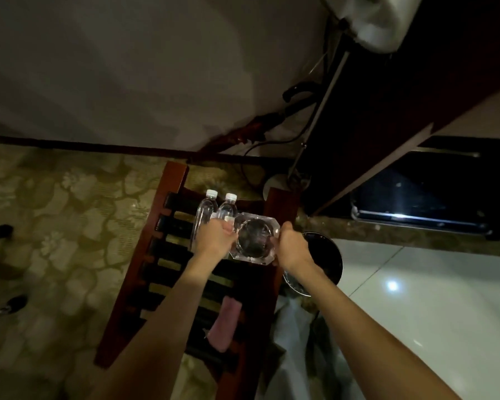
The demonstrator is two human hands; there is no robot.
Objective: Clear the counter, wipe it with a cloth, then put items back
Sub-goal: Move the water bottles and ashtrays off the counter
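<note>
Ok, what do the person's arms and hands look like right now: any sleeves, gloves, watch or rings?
Both forearms are bare as far as the frame shows, with no sleeves. The left hand and right hand wear no gloves. No watch, band or ring shows, though the dim light could hide small details.

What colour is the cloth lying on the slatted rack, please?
Pink; the cloth shows in the head view.

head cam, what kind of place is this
Probably a hotel room: a slatted wooden luggage rack on patterned carpet, two water bottles and a glass ashtray held by both hands, and a mini fridge.
</note>
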